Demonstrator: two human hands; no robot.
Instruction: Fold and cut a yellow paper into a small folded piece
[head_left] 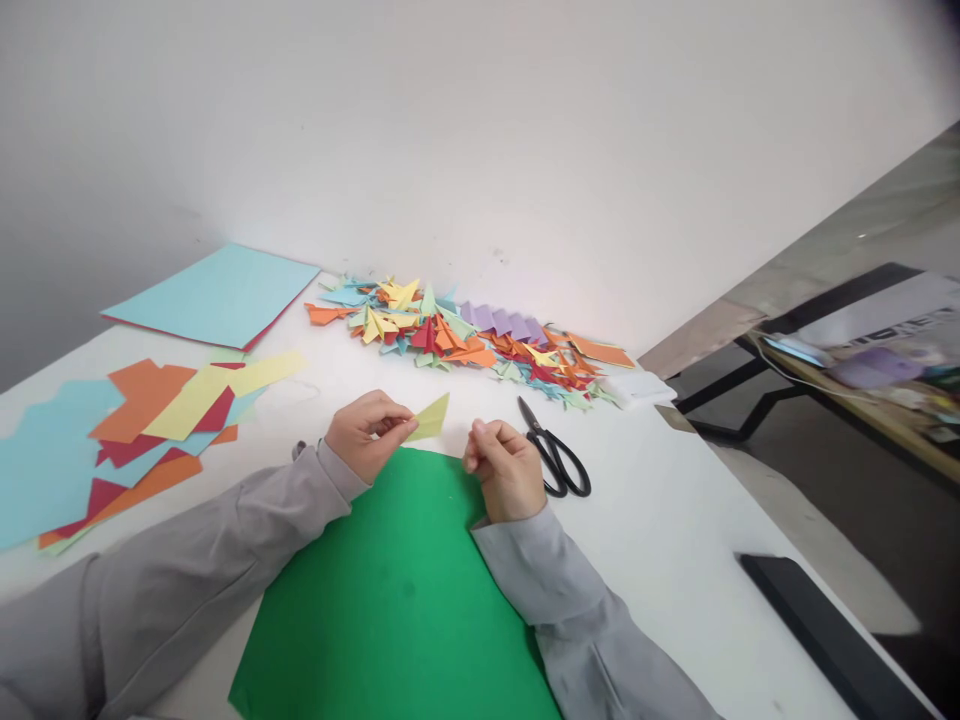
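A small folded piece of yellow paper (431, 417) is pinched between the thumb and fingers of my left hand (369, 434), above the far edge of a green sheet (405, 590). My right hand (507, 468) is just to the right, apart from the yellow paper. Its fingers are curled in with the thumb against them, and nothing shows in them. Black-handled scissors (559, 462) lie beside my right hand, blades pointing away.
Along the wall runs a heap of colourful folded paper planes (450, 335). Loose paper strips (161, 400) overlap at the left, with a stack of light blue sheets (217, 295) behind. A black flat bar (817, 630) lies near the table's right edge. Another cluttered table (885, 370) stands beyond.
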